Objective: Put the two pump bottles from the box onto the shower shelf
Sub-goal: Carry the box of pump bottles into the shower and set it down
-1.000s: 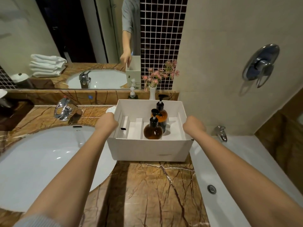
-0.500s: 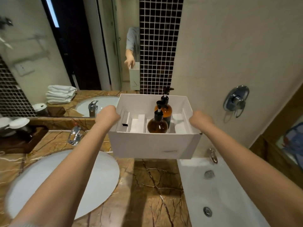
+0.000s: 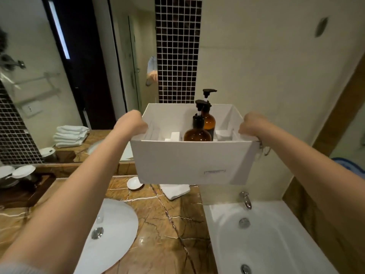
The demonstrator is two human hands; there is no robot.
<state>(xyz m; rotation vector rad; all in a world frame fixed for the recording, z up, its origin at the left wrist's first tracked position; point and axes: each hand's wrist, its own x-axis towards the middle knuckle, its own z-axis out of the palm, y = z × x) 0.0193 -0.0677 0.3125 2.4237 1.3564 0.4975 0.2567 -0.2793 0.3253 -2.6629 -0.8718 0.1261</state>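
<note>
A white cardboard box (image 3: 189,161) hangs in the air above the marble counter, held at chest height. My left hand (image 3: 132,123) grips its left wall and my right hand (image 3: 250,124) grips its right wall. Two amber pump bottles with black pumps stand upright inside among white dividers. The squat bottle (image 3: 197,133) is in front. The taller bottle (image 3: 209,120) stands just behind it, touching or nearly so. No shower shelf is in view.
Below lie the brown marble counter (image 3: 167,224), a white sink (image 3: 110,234) at left and a bathtub (image 3: 262,240) with its spout (image 3: 245,199) at right. A small white dish (image 3: 134,183) and folded cloth (image 3: 174,190) lie under the box. A mirror fills the left wall.
Both hands have lifted the box off the counter and raised it higher. The view has tilted up, and the vase of flowers is now hidden behind the box.
</note>
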